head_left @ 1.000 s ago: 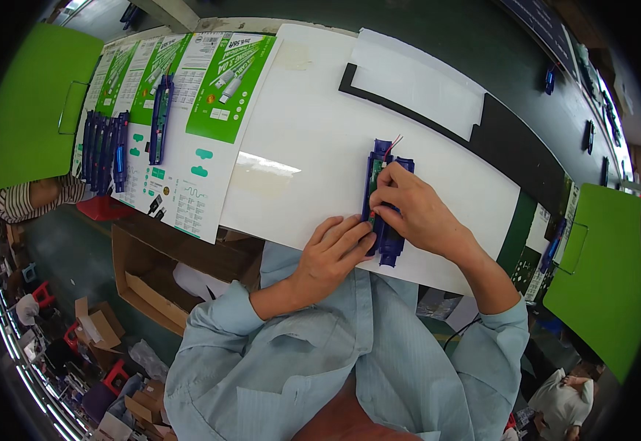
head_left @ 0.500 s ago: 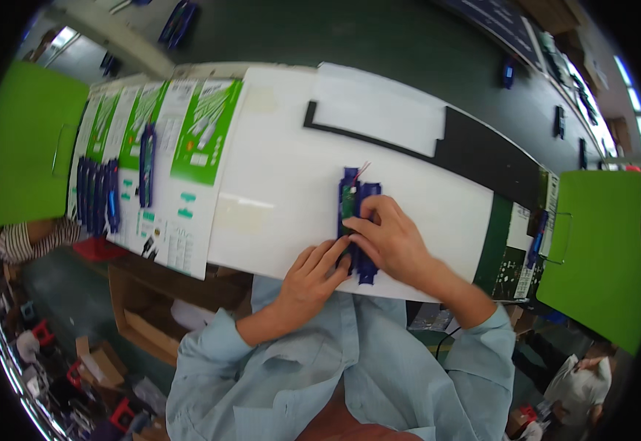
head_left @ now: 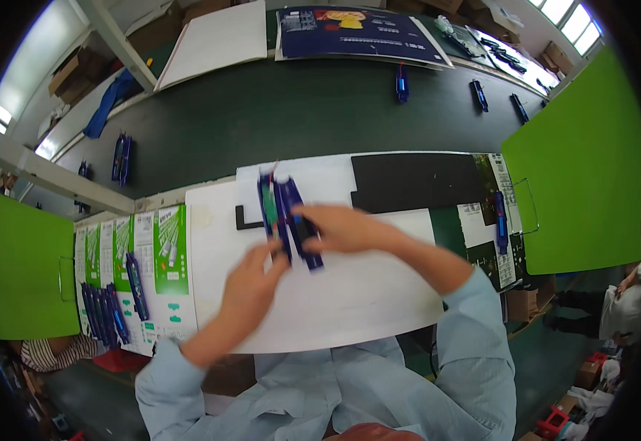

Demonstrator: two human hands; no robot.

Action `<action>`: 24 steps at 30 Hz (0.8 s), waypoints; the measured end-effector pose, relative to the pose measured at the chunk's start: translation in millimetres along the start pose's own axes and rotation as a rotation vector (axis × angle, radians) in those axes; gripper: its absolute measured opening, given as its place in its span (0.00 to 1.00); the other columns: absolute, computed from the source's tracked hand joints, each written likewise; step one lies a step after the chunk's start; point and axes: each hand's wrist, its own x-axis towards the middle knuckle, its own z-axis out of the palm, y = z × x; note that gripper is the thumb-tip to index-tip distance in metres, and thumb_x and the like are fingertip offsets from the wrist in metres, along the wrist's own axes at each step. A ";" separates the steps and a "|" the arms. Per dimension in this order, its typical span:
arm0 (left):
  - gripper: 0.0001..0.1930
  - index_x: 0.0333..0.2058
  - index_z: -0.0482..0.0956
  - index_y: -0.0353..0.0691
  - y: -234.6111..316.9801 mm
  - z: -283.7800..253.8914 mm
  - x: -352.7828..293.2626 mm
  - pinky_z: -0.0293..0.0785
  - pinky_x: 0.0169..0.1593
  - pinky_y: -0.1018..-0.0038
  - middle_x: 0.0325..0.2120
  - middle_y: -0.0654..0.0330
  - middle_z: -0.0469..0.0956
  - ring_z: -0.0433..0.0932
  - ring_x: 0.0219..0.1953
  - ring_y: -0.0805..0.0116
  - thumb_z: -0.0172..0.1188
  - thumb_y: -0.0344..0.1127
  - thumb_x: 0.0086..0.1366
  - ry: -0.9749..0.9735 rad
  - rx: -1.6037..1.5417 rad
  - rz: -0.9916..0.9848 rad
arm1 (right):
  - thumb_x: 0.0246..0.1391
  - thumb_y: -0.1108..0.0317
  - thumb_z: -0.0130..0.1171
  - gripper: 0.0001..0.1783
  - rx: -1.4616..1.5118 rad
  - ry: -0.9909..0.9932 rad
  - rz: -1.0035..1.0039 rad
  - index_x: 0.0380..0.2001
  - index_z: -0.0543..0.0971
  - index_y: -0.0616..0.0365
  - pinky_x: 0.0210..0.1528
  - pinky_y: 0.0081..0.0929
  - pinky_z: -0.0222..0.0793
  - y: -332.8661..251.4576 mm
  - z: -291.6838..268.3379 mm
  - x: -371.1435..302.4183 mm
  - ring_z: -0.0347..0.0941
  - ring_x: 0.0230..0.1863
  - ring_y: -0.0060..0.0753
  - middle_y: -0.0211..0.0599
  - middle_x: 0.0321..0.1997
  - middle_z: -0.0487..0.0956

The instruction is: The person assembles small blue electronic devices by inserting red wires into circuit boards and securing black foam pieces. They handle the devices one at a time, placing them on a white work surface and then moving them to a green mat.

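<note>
A long dark table (head_left: 261,106) crosses the room. Nearer lies a smooth white board (head_left: 357,309). Over it, the right hand (head_left: 339,226) pinches a long two-part blue case (head_left: 288,200); the left hand (head_left: 249,285), by its bottom, has fingers too blurry to tell.

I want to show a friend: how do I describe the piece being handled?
Find the white sheet between two green panels. Over it, the left hand and right hand flank a two-part blue casing holding a green board. Unlike the other blue pieces, it alone has hands on it.
</note>
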 end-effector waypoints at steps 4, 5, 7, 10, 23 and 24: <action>0.08 0.41 0.80 0.35 -103.0 40.8 113.6 0.80 0.51 0.60 0.50 0.53 0.79 0.81 0.51 0.49 0.66 0.28 0.66 -0.006 0.067 -0.003 | 0.51 0.60 0.75 0.37 -0.063 0.053 0.116 0.62 0.76 0.61 0.43 0.38 0.78 104.7 -40.2 118.3 0.81 0.37 0.46 0.46 0.37 0.84; 0.07 0.42 0.80 0.34 -124.5 50.1 132.3 0.80 0.51 0.59 0.50 0.54 0.78 0.80 0.52 0.51 0.65 0.29 0.67 -0.030 0.117 -0.027 | 0.53 0.62 0.75 0.36 0.230 -0.021 0.330 0.63 0.75 0.64 0.38 0.32 0.79 102.5 -55.2 138.6 0.81 0.35 0.36 0.43 0.37 0.84; 0.09 0.44 0.80 0.35 -152.7 73.6 171.6 0.79 0.53 0.58 0.52 0.54 0.78 0.80 0.53 0.51 0.65 0.28 0.66 0.022 0.140 -0.018 | 0.56 0.63 0.75 0.36 0.377 0.133 0.356 0.64 0.75 0.66 0.34 0.27 0.78 122.2 -72.4 158.6 0.81 0.34 0.27 0.42 0.38 0.84; 0.13 0.48 0.81 0.36 -180.1 99.5 196.5 0.78 0.55 0.55 0.53 0.53 0.79 0.80 0.53 0.50 0.66 0.28 0.65 0.222 0.162 0.033 | 0.56 0.59 0.77 0.37 0.341 0.358 0.361 0.64 0.76 0.65 0.38 0.29 0.81 168.0 -91.8 164.3 0.83 0.36 0.33 0.46 0.42 0.87; 0.07 0.44 0.82 0.41 -38.3 -0.4 -62.5 0.80 0.45 0.64 0.42 0.58 0.82 0.82 0.42 0.58 0.64 0.36 0.71 0.075 -0.188 -0.175 | 0.69 0.59 0.65 0.21 -0.825 0.773 0.372 0.58 0.82 0.59 0.60 0.40 0.74 372.4 -218.9 0.0 0.79 0.57 0.48 0.48 0.57 0.82; 0.07 0.43 0.82 0.41 -48.9 -9.7 -90.8 0.81 0.44 0.64 0.41 0.58 0.82 0.82 0.42 0.58 0.63 0.36 0.72 0.174 -0.127 -0.303 | 0.70 0.58 0.65 0.20 -0.589 0.740 0.368 0.57 0.83 0.60 0.57 0.37 0.74 348.9 -190.2 13.4 0.79 0.54 0.43 0.45 0.55 0.83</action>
